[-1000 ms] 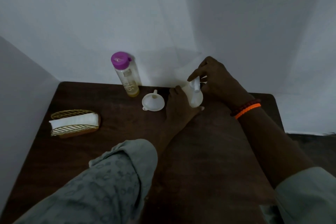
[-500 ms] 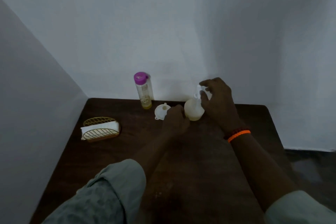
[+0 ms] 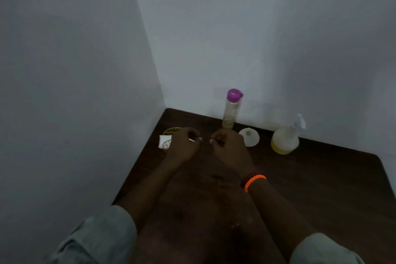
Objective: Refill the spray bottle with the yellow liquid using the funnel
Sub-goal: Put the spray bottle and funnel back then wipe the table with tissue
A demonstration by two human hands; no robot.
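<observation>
Both hands hover over the dark surface, close together, gap between them, neither touching a task item. Left hand has fingers curled in; something small and pale shows at the fingertips, too blurred to tell if it pinches anything. Right hand is curled into a loose fist, nothing seen in it; orange band on that wrist. Spray bottle stands upright to the right near the back wall, well apart from the hands, spray head on, yellow liquid low in the body. Funnel sits on the surface between spray bottle and right hand, just beside the hand. Clear bottle with purple cap stands behind the funnel, a little yellow at the bottom. Napkin holder is partly hidden behind the left hand.
</observation>
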